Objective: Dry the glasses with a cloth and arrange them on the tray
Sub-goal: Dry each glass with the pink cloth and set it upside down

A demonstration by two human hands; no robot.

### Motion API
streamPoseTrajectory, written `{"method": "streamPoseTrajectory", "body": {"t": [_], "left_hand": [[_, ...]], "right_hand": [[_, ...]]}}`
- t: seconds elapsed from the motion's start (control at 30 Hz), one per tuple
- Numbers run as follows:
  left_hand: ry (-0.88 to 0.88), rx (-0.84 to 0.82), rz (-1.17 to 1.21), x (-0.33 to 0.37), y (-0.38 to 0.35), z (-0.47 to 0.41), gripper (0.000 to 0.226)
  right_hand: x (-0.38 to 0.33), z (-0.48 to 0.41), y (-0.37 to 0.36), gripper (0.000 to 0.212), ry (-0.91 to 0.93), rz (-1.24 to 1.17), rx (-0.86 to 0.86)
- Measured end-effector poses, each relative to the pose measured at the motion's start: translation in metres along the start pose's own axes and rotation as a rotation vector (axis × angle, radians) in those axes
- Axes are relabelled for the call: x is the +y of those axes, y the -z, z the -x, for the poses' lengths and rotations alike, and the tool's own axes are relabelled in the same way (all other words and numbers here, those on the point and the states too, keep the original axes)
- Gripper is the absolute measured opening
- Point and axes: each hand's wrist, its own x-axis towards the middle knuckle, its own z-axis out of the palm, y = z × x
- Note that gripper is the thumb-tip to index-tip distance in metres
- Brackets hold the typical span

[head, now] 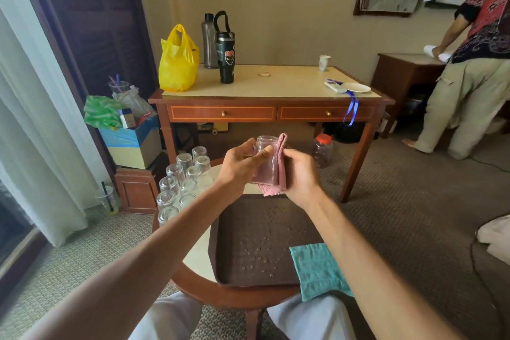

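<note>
A wooden desk [270, 83] stands well beyond the tray's far edge, against the wall. Nearer, a round table [197, 257] carries the tray [234, 229], a dark brown rectangle that takes up the table's right part and bears no glasses. Water drops [256, 254] are scattered over the tray's floor. A teal cloth [317, 268] lies over the tray's near right corner and hangs past its edge.

Just beside the tray's left edge, on the table top, the upturned glasses [179, 182] stand mouth down in two close rows that run from the tray's left side away past its far left corner.

Above the tray's far edge both hands are raised, clear of the tray. The left hand [240, 165] grips the glass [263, 146], thumb laid across its near wall and fingers curled round the far side. The right hand [300, 174] touches the glass's right side and pinches the pink cloth [280, 171] against it. The cloth stands up past the glass's top edge and hangs below the hands, towards the tray's far rim. Pink shows through the glass wall; whether the cloth is inside the glass or behind it cannot be told. The glass sits between the two hands, held by both.
</note>
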Motion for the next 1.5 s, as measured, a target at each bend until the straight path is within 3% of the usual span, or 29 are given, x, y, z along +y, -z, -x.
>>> {"method": "streamPoseTrajectory", "body": {"t": [0.2, 0.3, 0.33, 0.43, 0.57, 0.6, 0.7, 0.8, 0.87, 1.0, 1.2, 1.3, 1.43, 1.5], "left_hand": [[0.012, 0.05, -0.078, 0.002, 0.002, 0.001, 0.04], [0.002, 0.044, -0.134, 0.002, -0.002, 0.007, 0.066], [-0.003, 0.041, -0.14, 0.002, -0.004, 0.008, 0.064], [-0.027, -0.012, -0.129, 0.011, -0.01, 0.015, 0.011], [-0.033, -0.012, -0.064, 0.007, -0.009, 0.013, 0.017], [-0.057, 0.011, -0.077, 0.004, -0.009, 0.011, 0.022], [-0.055, 0.175, -0.146, -0.003, -0.014, 0.012, 0.077], [-0.152, 0.289, -0.209, -0.007, -0.017, 0.014, 0.052], [-0.158, 0.265, -0.133, -0.005, -0.021, 0.015, 0.04], [-0.148, 0.252, -0.024, -0.003, -0.027, 0.016, 0.033], [-0.087, 0.342, 0.073, 0.007, -0.022, 0.009, 0.039], [-0.021, 0.334, 0.137, 0.007, -0.018, 0.01, 0.024], [-0.079, 0.355, 0.156, 0.008, -0.015, 0.016, 0.026], [-0.069, 0.349, 0.181, 0.01, -0.016, 0.019, 0.026]], "right_hand": [[0.005, -0.003, 0.0, 0.039, 0.033, 0.024, -0.077], [0.004, -0.002, -0.001, 0.04, 0.074, 0.086, -0.065], [0.003, -0.001, -0.002, 0.04, 0.083, 0.086, -0.061], [0.004, 0.001, -0.006, 0.043, 0.123, 0.086, -0.047], [0.006, -0.004, -0.013, 0.042, 0.188, 0.14, -0.044], [0.008, -0.007, -0.014, 0.043, 0.207, 0.166, -0.026], [0.012, -0.008, -0.018, 0.044, 0.231, 0.248, 0.024], [0.018, -0.009, -0.021, 0.057, 0.265, 0.311, 0.06], [0.023, -0.007, -0.023, 0.074, 0.28, 0.385, 0.033], [0.024, 0.002, -0.028, 0.048, 0.439, 0.524, 0.053], [0.032, 0.012, -0.029, 0.057, 0.331, 0.622, 0.053], [0.036, 0.02, -0.026, 0.06, 0.347, 0.713, 0.018], [0.043, 0.024, -0.031, 0.027, 0.493, 0.687, 0.0], [0.044, 0.019, -0.033, 0.029, 0.574, 0.704, 0.003]]}}
